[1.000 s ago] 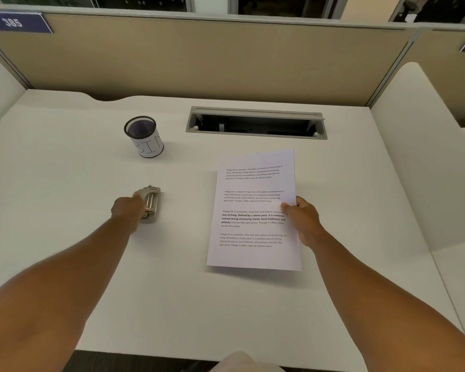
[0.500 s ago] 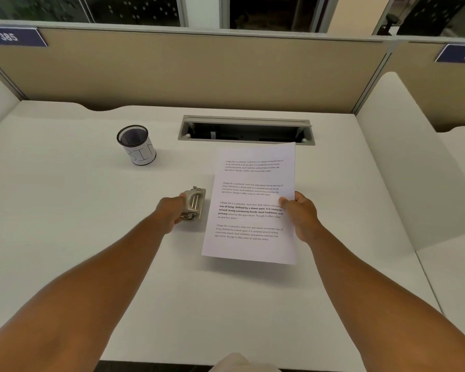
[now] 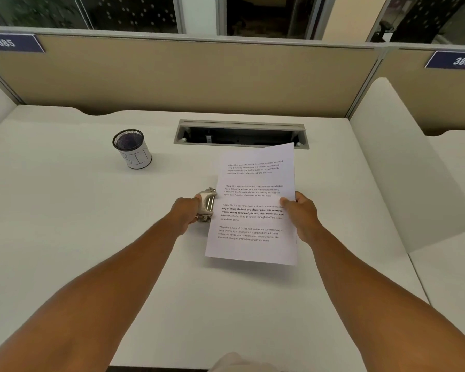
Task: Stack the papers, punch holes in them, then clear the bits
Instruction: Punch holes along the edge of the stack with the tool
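Note:
A stack of printed white papers (image 3: 255, 200) hovers a little above the white desk (image 3: 65, 224), its shadow below its near edge. My right hand (image 3: 302, 213) pinches the stack's right edge, thumb on top. A small beige and metal hole punch (image 3: 206, 204) sits at the stack's left edge, which covers part of it. My left hand (image 3: 185, 213) grips the punch from the left.
A black mesh cup labelled BIN (image 3: 132, 149) stands at the back left. An open cable tray slot (image 3: 240, 135) runs along the back of the desk. Beige partitions close the back, and a white divider (image 3: 403, 167) stands on the right.
My left hand has slid the hole punch to the right until it meets the papers' left edge. My right hand has lifted the stack slightly and shifted it left.

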